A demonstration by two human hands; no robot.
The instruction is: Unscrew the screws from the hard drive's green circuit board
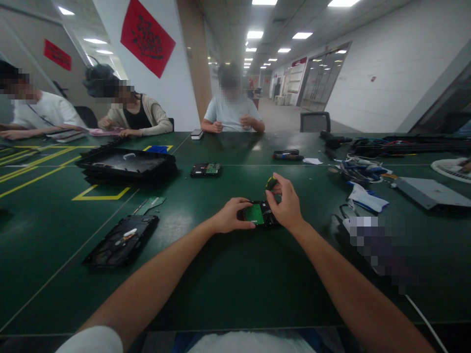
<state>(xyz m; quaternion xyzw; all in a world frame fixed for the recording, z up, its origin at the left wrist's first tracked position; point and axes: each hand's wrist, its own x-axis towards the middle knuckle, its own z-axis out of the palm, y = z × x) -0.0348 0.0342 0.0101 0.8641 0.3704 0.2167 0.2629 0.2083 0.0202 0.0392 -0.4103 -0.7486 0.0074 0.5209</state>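
We see the left hand [231, 215] clamped on the near-left edge of a small hard drive [259, 214], fingers curled over it, pinning it flat to the green table [235, 284] so it won't slide. The drive lies board side up, green circuit board [254, 214] showing just right of the left fingertips. The right hand [286, 201] is closed round a screwdriver [271, 183] with a dark, yellow-marked handle, held upright over the drive's far-right part; its tip is hidden behind the fingers, so we can't tell whether it sits in a screw. The upright grip looks right for pressing down and turning.

Well left of the left hand lies an opened drive casing [121, 240], with a loose green board [152, 202] just beyond it. Further out sits a stack of black trays [127, 166] and another drive [205, 169]. Right of the right hand: cables [362, 169] and a grey flat box [430, 192]. Three people sit at the far side, hands on their own work.
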